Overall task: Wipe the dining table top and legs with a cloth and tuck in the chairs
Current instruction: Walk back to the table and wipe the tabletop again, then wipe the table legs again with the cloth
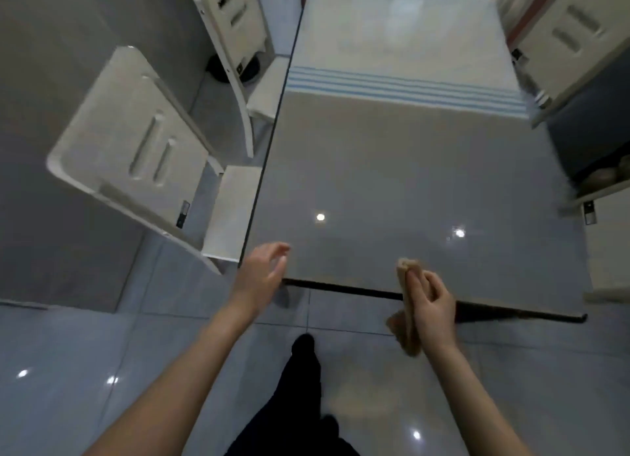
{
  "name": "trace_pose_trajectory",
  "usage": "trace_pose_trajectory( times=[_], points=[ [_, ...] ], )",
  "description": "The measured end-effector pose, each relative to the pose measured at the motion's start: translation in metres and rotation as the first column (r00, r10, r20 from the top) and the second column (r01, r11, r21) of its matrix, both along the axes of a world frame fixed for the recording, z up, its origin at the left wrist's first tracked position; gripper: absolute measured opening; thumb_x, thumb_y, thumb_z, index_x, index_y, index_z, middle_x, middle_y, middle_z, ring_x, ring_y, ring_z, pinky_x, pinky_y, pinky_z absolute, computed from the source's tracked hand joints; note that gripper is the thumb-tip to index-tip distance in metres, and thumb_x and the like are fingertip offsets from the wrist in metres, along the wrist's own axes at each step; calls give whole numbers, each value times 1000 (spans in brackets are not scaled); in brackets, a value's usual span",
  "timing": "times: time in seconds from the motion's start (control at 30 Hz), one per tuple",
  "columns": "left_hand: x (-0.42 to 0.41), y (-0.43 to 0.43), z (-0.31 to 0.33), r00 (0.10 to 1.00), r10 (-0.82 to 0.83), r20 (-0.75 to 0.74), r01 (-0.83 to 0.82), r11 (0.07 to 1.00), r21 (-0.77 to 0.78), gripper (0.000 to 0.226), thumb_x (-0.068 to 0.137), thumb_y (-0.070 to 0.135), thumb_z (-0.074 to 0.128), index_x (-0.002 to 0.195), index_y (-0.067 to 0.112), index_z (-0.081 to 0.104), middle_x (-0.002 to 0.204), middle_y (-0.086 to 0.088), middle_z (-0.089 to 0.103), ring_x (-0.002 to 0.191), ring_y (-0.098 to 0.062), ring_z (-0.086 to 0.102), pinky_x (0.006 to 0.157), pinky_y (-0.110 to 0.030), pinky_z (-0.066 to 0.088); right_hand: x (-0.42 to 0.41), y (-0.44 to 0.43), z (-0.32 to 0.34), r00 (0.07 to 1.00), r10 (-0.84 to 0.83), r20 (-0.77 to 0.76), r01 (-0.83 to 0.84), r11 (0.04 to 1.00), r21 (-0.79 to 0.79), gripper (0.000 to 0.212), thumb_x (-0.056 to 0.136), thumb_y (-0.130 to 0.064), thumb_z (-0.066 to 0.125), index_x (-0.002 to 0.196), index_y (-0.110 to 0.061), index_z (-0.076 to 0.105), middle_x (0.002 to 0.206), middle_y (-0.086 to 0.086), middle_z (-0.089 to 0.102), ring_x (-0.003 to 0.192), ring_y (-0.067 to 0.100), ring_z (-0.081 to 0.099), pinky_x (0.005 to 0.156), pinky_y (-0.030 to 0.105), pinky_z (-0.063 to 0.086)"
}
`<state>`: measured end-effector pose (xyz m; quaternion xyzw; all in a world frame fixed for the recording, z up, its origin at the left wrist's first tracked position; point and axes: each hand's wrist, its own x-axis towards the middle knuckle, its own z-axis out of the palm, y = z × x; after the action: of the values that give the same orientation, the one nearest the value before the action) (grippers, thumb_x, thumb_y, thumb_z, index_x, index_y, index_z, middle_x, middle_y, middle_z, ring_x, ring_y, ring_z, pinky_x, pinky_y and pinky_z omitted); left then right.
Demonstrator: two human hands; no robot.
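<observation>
Cloth up at the near edge, table stretching ahead.
The right hand [434, 307] pinched the folded tan cloth [405, 336] upright over the table top's [392, 189] near edge, and the left hand [262, 275] hovered open-fingered by the near left corner. The glossy top ran lengthwise away, with a white chair [129, 138] pulled out on the left and a striped runner [402, 85] lying across farther on.

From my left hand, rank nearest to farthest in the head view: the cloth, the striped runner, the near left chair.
From the left hand:
1. Near left chair, close beside it on the left.
2. Cloth, held in the right hand, across the table's near edge.
3. Striped runner, ahead at mid-table.
</observation>
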<state>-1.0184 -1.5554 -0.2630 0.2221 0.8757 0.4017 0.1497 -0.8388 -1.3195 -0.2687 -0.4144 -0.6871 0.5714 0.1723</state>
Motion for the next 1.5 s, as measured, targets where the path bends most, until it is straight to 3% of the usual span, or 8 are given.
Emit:
trace_pose_trajectory(
  times=[0.33,0.43,0.6,0.8,0.97,1.1,1.23,1.5],
  points=[
    [157,-119,-88,921,253,296,-240,968,-81,26,96,19,53,120,29,56,115,6,64,103,-7,60,95,-35,49,121,-93,-61,973,-47,227,89,980,-178,28,84,-43,70,91,-16,71,79,9,70,70,20,61,65,27,52],
    [139,-126,-114,902,258,347,-234,966,-110,42,97,30,50,138,22,45,132,6,54,122,-9,51,103,-27,40,105,-108,-76,975,-96,201,131,976,-172,14,88,-26,68,84,-12,69,83,15,70,64,10,58,54,9,45],
    [75,-116,-166,869,304,389,-327,945,-9,50,97,33,49,145,22,37,143,1,47,129,-13,44,108,-31,36,52,-135,-120,980,-94,174,129,970,-207,17,87,-38,65,90,-22,70,86,0,70,82,16,62,69,29,47],
    [0,-100,-278,847,223,482,-357,911,208,50,97,42,46,145,32,34,143,12,42,129,-4,42,100,-22,34,-37,-173,-220,991,-128,41,133,980,-146,17,95,-36,55,91,-25,66,85,5,65,81,20,63,62,27,49],
    [-45,-87,-362,907,-22,421,-163,902,400,58,90,57,44,144,34,36,143,19,44,131,7,38,109,-21,32,-96,-198,-319,953,-260,-154,225,951,-211,27,90,-44,56,83,-19,64,84,29,61,60,31,64,57,45,59],
    [-59,-78,-393,921,-180,346,-31,851,524,31,85,52,37,116,53,41,106,51,47,99,35,41,76,6,35,-124,-205,-379,913,-294,-283,251,952,-176,41,85,-57,56,82,-18,66,76,17,62,65,30,61,66,57,55],
    [-71,-69,-426,953,-246,175,68,741,668,36,87,59,40,111,34,51,99,28,63,98,17,56,80,-4,42,-147,-204,-421,869,-226,-439,199,974,-108,38,86,-60,55,83,-24,68,76,31,58,68,47,63,65,59,56],
    [-80,-47,-461,989,-146,-35,111,555,825,56,76,63,50,89,9,48,77,2,56,72,-5,57,70,-24,51,-161,-211,-452,635,-87,-768,302,942,143,32,79,-55,57,88,-26,67,76,-5,67,72,14,65,63,32,53]
  ],
)
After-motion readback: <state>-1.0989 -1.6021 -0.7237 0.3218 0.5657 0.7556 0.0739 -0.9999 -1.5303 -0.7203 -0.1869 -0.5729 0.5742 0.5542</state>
